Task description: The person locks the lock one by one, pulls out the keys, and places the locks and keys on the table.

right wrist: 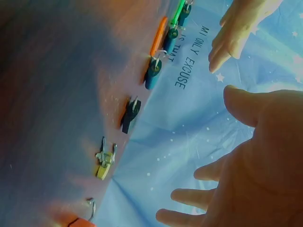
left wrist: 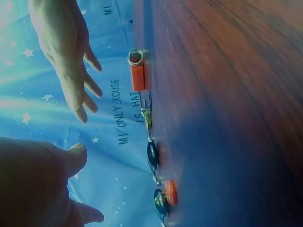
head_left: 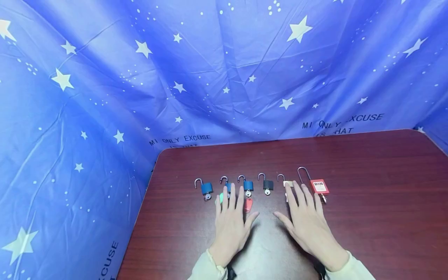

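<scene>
A person's left hand (head_left: 230, 227) and right hand (head_left: 309, 223) hover, spread and empty, near six open-shackled padlocks (head_left: 268, 185) — seemingly poised to start. Any pickup likely calls for a lowered pinch.

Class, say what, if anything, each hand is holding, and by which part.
Nothing is held: the left hand and right hand have fingers extended, and the padlocks lie on the table.

Bright head view, pale glare on tabletop (head_left: 269, 249), wrist views dimmer, hazy, softly blurred
</scene>
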A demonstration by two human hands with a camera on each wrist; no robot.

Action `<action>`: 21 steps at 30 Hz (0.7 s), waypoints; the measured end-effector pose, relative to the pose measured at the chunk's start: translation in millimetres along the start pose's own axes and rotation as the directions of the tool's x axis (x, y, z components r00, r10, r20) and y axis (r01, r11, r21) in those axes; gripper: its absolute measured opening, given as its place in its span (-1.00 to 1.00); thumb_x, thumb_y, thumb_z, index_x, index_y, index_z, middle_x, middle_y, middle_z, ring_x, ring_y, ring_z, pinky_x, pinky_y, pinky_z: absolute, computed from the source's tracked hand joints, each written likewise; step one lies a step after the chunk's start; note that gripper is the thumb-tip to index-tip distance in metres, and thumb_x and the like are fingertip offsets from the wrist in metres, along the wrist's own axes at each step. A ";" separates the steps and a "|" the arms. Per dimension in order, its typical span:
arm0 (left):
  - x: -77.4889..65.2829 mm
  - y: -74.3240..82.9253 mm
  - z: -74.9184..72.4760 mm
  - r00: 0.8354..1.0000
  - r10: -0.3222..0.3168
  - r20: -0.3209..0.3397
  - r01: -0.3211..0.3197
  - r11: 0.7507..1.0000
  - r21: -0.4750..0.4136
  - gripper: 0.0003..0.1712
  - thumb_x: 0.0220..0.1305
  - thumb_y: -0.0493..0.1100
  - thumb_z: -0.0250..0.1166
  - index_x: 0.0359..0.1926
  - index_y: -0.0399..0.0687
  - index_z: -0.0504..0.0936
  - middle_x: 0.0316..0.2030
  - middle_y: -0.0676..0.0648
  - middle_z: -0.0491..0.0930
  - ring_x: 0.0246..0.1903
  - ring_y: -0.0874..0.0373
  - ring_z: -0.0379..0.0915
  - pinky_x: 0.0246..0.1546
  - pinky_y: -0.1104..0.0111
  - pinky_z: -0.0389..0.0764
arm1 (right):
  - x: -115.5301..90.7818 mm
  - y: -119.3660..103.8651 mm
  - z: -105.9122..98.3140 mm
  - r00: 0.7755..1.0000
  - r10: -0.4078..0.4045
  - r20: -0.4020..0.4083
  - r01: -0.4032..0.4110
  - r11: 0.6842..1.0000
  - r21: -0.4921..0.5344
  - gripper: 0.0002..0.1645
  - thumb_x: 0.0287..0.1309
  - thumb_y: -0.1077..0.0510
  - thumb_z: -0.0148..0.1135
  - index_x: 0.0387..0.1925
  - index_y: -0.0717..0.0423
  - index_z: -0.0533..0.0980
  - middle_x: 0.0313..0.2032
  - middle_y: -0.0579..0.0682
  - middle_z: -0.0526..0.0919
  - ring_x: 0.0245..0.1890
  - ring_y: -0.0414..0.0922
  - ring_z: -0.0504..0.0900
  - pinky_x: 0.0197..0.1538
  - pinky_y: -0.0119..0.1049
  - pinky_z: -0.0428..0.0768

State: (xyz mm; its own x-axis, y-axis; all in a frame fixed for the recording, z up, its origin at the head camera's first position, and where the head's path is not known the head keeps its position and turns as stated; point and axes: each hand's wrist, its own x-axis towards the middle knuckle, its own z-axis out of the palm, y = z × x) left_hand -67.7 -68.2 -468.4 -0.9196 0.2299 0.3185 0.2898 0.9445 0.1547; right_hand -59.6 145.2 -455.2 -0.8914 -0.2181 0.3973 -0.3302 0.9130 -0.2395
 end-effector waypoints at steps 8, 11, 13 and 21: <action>13.1 20.8 1.5 0.999 0.022 0.028 -0.020 0.998 -0.065 -0.15 0.29 0.36 -0.25 0.41 -0.04 -0.01 0.43 -0.12 -0.14 0.40 -0.04 -0.27 0.31 0.01 -0.02 | 7.8 6.0 -11.9 0.995 -0.047 -0.086 0.054 0.995 0.090 -0.07 -0.06 -0.06 0.26 0.27 0.30 0.16 0.16 0.29 0.30 0.12 0.22 0.29 0.12 0.12 0.28; 18.6 29.3 3.0 0.999 0.038 0.021 -0.036 0.996 -0.081 -0.16 0.30 0.36 -0.29 0.41 -0.06 -0.02 0.43 -0.13 -0.13 0.40 -0.03 -0.27 0.31 0.02 0.00 | 9.2 11.6 -15.3 0.997 -0.029 -0.066 0.036 0.993 0.112 -0.09 -0.05 -0.01 0.26 0.28 0.29 0.15 0.16 0.29 0.31 0.12 0.21 0.31 0.10 0.13 0.32; 22.7 34.1 4.5 0.999 0.047 0.026 -0.044 0.994 -0.098 -0.17 0.31 0.35 -0.31 0.41 -0.06 -0.03 0.42 -0.12 -0.10 0.40 -0.02 -0.25 0.31 0.04 0.02 | 9.6 16.1 -17.2 0.999 -0.023 -0.048 0.029 0.992 0.123 -0.08 -0.04 0.01 0.26 0.30 0.27 0.13 0.17 0.28 0.30 0.13 0.20 0.30 0.10 0.14 0.32; 37.6 54.2 6.5 0.995 0.084 0.061 -0.071 0.979 -0.192 -0.18 0.32 0.34 -0.36 0.41 -0.07 -0.02 0.41 -0.14 -0.04 0.40 -0.02 -0.20 0.32 0.08 0.02 | 14.2 37.0 -21.7 0.999 -0.010 -0.039 0.015 0.992 0.129 -0.08 0.00 0.04 0.24 0.32 0.29 0.07 0.10 0.32 0.35 0.10 0.22 0.35 0.08 0.13 0.35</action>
State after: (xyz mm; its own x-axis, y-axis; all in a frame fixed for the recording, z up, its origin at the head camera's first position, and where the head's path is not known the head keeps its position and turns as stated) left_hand -88.4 -6.8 -454.2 -0.9064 0.3224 0.2731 0.3999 0.8630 0.3087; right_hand -77.8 183.4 -439.2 -0.8753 -0.2132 0.4341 -0.3805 0.8576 -0.3460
